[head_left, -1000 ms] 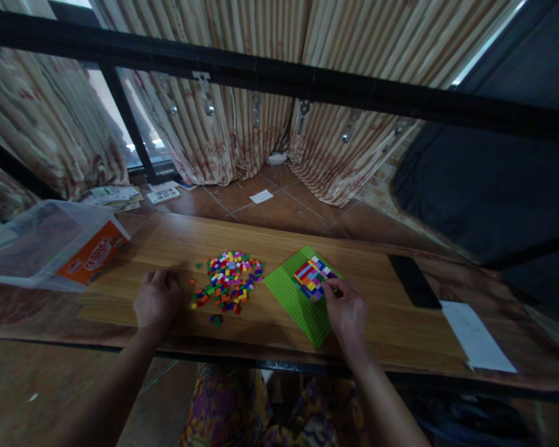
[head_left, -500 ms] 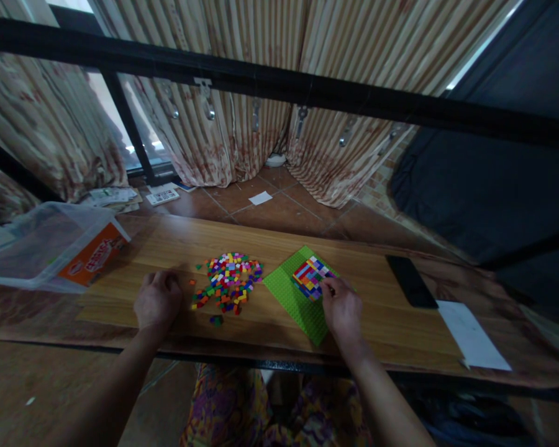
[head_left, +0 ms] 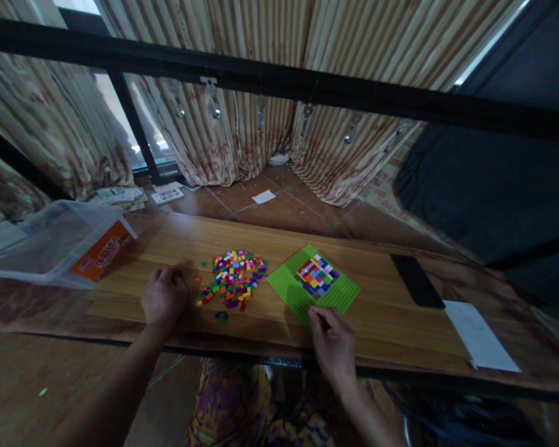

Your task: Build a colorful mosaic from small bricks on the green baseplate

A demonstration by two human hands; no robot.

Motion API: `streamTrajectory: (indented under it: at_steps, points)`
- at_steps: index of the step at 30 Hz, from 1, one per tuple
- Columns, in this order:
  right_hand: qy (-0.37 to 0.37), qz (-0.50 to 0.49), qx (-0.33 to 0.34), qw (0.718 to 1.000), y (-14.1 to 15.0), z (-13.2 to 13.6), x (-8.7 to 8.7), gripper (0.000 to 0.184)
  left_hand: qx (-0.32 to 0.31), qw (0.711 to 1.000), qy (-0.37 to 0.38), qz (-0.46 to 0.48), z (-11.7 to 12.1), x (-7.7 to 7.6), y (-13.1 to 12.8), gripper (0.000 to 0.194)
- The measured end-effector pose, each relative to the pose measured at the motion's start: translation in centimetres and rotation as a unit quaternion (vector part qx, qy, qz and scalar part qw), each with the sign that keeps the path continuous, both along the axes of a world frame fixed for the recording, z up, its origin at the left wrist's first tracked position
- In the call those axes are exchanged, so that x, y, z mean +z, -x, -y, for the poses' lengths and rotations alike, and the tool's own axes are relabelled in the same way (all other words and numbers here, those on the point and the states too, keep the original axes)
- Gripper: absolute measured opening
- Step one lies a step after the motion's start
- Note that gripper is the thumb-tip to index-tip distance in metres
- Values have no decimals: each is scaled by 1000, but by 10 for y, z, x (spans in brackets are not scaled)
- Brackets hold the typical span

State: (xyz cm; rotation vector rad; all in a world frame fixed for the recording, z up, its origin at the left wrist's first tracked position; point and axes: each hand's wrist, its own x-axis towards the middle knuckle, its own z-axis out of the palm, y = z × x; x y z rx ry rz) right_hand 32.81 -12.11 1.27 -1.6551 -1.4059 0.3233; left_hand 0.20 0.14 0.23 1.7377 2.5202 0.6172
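Observation:
My left hand (head_left: pixel 164 295) rests on the wooden table with its fingers curled in. What it holds, if anything, is hidden. Just right of it lies a pile of small toy bricks (head_left: pixel 235 273) in many colours. A green studded baseplate (head_left: pixel 284 287) sits further right, turned cornerwise. On its middle, a tight block of joined coloured bricks (head_left: pixel 317 274) is built up. Over the baseplate's near corner hovers my right hand (head_left: pixel 334 343), apart from the built block. Its thumb and fingers are bent together, and I cannot make out anything in them.
A clear plastic box (head_left: pixel 51 248) with an orange label stands at the table's left end. On the right lie a black phone (head_left: pixel 417 280) and a white sheet of paper (head_left: pixel 482 338). A dark metal bar (head_left: pixel 270 74) crosses in front of the striped curtains.
My right hand has drawn back from the built bricks toward the table's front edge, uncovering them. My left hand keeps its place. The view has shifted slightly.

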Motion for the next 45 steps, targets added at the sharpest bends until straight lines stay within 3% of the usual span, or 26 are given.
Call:
streamTrajectory:
  at_steps: [7,18,25,31,39,45]
  points:
    - [30,-10,110,993,44,7,-5,19,3,1000,-5,1,1,0,-2,29]
    - [27,62,257,964,115,-14,-13,18,-1,1000,3,24,4,1,-4,26]
    - [6,171,279,945,143,-34,-14,15,-4,1000,-13,24,4,-3,-3,26]
    - [-11,221,265,939,134,-55,-21,21,2,1000,-3,23,3,-2,-3,25]
    - [-25,132,185,973,96,-56,-28,25,-1,1000,6,30,3,-2,-3,26]
    - [-14,108,143,984,69,-59,-25,25,-6,999,0,31,4,-2,-3,26]
